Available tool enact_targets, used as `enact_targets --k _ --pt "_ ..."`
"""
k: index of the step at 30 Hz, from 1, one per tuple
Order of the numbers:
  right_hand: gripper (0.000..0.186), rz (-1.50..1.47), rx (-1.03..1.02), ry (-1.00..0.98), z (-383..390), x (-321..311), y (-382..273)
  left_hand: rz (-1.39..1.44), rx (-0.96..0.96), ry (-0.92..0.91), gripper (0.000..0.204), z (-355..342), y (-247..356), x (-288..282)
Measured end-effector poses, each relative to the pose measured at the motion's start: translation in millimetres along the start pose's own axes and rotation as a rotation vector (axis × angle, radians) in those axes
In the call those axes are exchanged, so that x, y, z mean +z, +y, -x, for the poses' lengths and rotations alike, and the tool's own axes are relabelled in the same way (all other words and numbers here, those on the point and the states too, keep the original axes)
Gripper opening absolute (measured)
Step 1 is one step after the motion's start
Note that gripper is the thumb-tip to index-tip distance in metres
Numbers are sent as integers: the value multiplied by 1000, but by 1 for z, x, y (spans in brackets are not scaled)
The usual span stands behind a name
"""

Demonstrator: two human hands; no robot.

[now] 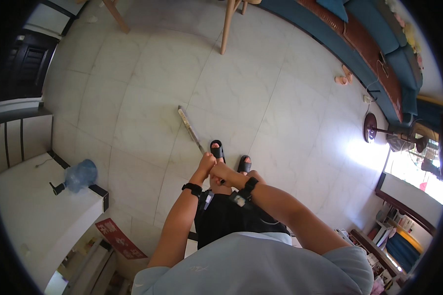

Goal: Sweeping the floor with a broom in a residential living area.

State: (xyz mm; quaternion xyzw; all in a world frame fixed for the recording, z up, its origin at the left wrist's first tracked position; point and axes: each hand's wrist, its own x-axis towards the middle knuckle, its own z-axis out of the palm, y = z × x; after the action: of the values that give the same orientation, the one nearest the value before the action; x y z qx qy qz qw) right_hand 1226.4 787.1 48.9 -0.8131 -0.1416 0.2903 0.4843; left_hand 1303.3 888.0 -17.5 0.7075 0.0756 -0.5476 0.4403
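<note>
Both my hands are closed around the handle of a long, thin pole that looks like a flat mop. My left hand grips it slightly farther forward. Just behind and to the right, my right hand is wrapped round it too, close to my body. The pole slants away to the far left, and its wider, whitish far part lies low over the pale tiles. Fine detail of that end is too small to make out. My fingers cover the near part of the handle. Black bands circle both wrists.
My feet in black sandals stand on the tiled floor. A blue water bottle with a pump sits on the white counter at left. Wooden furniture legs, a blue sofa, slippers and a fan stand around.
</note>
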Motion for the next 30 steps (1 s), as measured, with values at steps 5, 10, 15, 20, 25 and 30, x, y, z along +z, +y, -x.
enact_targets --k 5,10,15,20,25,30 --pt "9 -1172 419 470 42 -71 -19 201 33 -44 12 -8 72 45" --pt "19 -997 931 660 77 -144 -7 254 127 -213 25 -26 141 116" --pt "38 -759 1071 697 109 -192 59 88 126 -248 49 -79 178 188" --pt "19 -755 1074 387 108 -211 124 2 359 -280 54 -139 167 211" --pt "12 -1002 1190 157 98 -201 129 158 121 -266 51 -125 148 198" --pt "7 -919 920 4 77 -201 86 139 41 22 52 -80 129 155"
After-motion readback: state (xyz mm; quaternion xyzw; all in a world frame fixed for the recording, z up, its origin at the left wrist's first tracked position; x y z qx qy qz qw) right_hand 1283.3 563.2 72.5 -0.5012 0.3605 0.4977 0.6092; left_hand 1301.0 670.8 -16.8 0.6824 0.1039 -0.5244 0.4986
